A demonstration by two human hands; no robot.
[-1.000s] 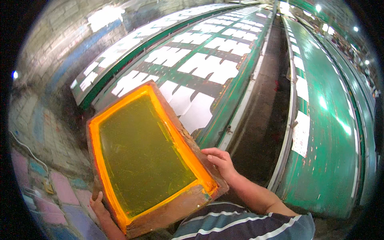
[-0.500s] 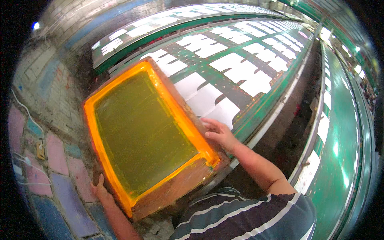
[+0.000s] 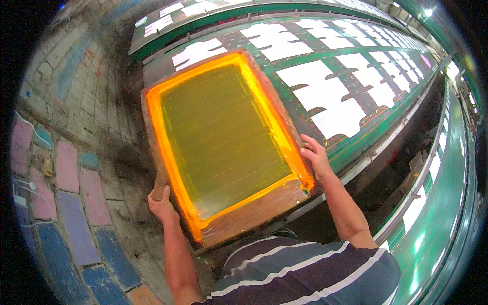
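Observation:
A large screen printing frame has an olive mesh bordered by bright orange and yellow edging, set in a worn wooden frame. It lies tilted across the near end of a long green table. At its lower left side, my left hand is closed round a wooden strip on the frame, thumb up along the wood. My right hand grips the right side near the lower corner, fingers bent over the edge. The frame hides the table surface beneath it.
White cut fabric pieces lie in rows along the green table. Another green table runs along the right, beyond a dark gap. Coloured blocks and a white cable are at the left, by a grey brick wall.
The frame and both hands have shifted right and slightly up in view as the view turned. My left hand is now seen more fully against the frame's side.

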